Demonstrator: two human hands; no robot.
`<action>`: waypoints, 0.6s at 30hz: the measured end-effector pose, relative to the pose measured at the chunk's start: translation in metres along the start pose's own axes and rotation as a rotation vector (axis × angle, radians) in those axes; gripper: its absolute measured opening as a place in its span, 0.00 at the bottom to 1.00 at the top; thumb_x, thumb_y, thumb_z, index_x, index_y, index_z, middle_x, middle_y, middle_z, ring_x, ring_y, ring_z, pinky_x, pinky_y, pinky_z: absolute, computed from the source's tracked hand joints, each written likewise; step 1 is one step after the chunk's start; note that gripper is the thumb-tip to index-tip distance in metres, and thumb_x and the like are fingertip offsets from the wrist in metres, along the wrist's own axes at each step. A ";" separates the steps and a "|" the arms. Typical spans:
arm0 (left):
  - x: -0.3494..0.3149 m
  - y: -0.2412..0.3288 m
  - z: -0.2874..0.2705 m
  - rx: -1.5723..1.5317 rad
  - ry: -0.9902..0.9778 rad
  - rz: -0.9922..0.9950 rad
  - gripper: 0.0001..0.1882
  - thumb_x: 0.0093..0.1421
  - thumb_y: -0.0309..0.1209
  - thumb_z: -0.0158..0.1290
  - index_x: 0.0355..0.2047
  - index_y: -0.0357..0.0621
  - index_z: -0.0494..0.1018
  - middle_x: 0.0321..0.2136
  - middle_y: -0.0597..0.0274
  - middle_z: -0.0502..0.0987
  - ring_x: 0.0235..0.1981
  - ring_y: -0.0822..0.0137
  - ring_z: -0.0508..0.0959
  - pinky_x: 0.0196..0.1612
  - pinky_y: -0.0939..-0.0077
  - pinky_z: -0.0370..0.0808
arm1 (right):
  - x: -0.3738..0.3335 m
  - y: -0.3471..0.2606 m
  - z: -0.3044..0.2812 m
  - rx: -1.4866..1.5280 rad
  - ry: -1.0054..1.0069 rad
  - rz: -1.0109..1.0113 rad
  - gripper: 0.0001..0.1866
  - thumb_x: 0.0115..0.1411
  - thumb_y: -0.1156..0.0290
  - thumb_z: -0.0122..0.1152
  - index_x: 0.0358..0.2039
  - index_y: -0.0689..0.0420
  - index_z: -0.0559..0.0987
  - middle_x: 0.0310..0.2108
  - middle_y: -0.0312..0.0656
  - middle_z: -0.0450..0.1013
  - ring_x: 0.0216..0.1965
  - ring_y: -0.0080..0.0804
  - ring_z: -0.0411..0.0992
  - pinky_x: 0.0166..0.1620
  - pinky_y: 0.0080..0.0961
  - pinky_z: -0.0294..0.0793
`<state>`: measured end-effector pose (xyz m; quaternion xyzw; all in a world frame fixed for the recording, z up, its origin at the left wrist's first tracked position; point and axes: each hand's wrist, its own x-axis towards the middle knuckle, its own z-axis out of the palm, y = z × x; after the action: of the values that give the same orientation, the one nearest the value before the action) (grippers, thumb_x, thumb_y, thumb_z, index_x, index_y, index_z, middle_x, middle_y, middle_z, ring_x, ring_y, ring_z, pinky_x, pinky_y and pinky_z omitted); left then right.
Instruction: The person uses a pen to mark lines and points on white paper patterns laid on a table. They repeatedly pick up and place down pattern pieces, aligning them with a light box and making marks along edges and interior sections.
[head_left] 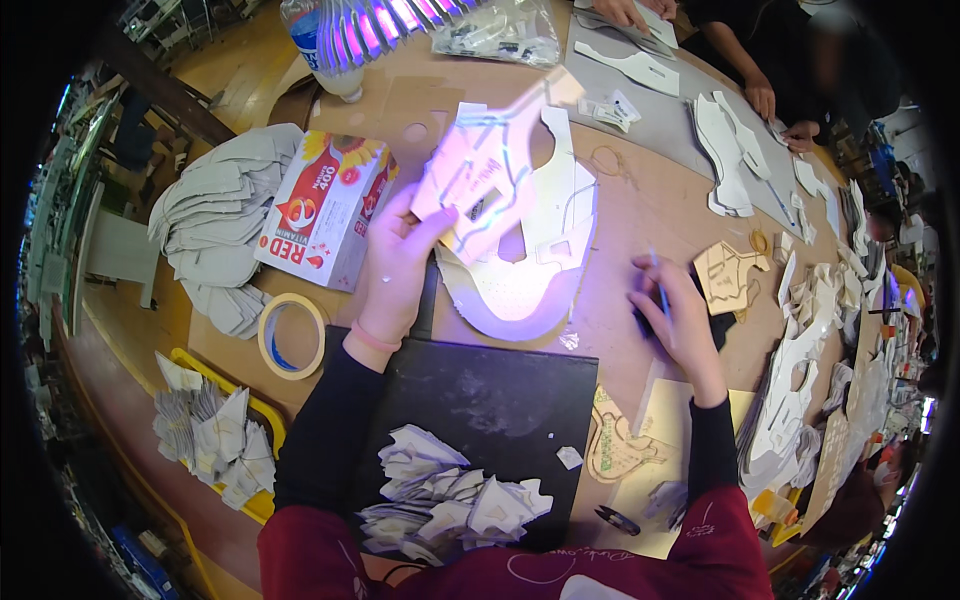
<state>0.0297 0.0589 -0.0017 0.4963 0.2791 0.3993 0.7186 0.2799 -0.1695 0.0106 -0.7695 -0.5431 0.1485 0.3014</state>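
Note:
My left hand (398,245) pinches a flat, tan pattern template (478,185) with slots and dark lines, its thumb on the face. The template is tilted above a stack of white shoe-upper pieces (562,205) with curved cut-outs. Violet light from the lamp (385,28) falls on it. To the right, my right hand (680,312) is closed round a thin pen (664,298), apart from the stack. A black object partly shows beneath that hand. Beside it lies another tan template (724,280).
A red and white box (325,210), fanned white pieces (225,200) and a tape roll (291,336) are at left. Small cut pieces (455,505) lie on a black board (480,390), more in a yellow tray (268,425). Snips (617,520) lie nearby. A co-worker's hands (760,98) are at far right.

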 end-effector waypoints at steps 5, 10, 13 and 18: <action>-0.002 0.003 -0.006 0.720 0.103 0.448 0.16 0.64 0.20 0.54 0.53 0.34 0.77 0.49 0.57 0.78 0.43 0.69 0.79 0.51 0.75 0.75 | -0.040 0.011 -0.033 -0.097 0.091 0.012 0.10 0.57 0.83 0.64 0.35 0.60 0.72 0.51 0.49 0.76 0.49 0.40 0.76 0.52 0.30 0.72; -0.003 -0.009 -0.004 1.268 -0.209 0.542 0.19 0.60 0.31 0.61 0.52 0.42 0.79 0.48 0.57 0.76 0.44 0.59 0.77 0.52 0.68 0.73 | -0.005 -0.027 -0.031 0.011 0.067 -0.195 0.10 0.56 0.82 0.65 0.37 0.60 0.75 0.55 0.49 0.75 0.54 0.49 0.75 0.54 0.35 0.74; -0.006 -0.010 0.001 1.295 -0.373 0.460 0.29 0.55 0.45 0.67 0.54 0.42 0.79 0.56 0.52 0.74 0.56 0.50 0.72 0.60 0.58 0.69 | 0.033 -0.053 -0.007 0.113 -0.016 -0.284 0.09 0.58 0.79 0.66 0.38 0.61 0.75 0.55 0.50 0.75 0.55 0.50 0.74 0.56 0.36 0.73; -0.004 -0.021 -0.016 1.250 -0.169 0.444 0.35 0.54 0.45 0.68 0.60 0.44 0.73 0.64 0.42 0.65 0.64 0.40 0.65 0.66 0.54 0.64 | 0.100 -0.061 0.057 0.262 -0.103 -0.321 0.12 0.61 0.71 0.68 0.41 0.60 0.73 0.56 0.51 0.75 0.58 0.49 0.73 0.60 0.37 0.70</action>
<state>0.0213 0.0597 -0.0271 0.8946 0.2919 0.2603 0.2160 0.2389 -0.0460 0.0150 -0.6186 -0.6495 0.2071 0.3906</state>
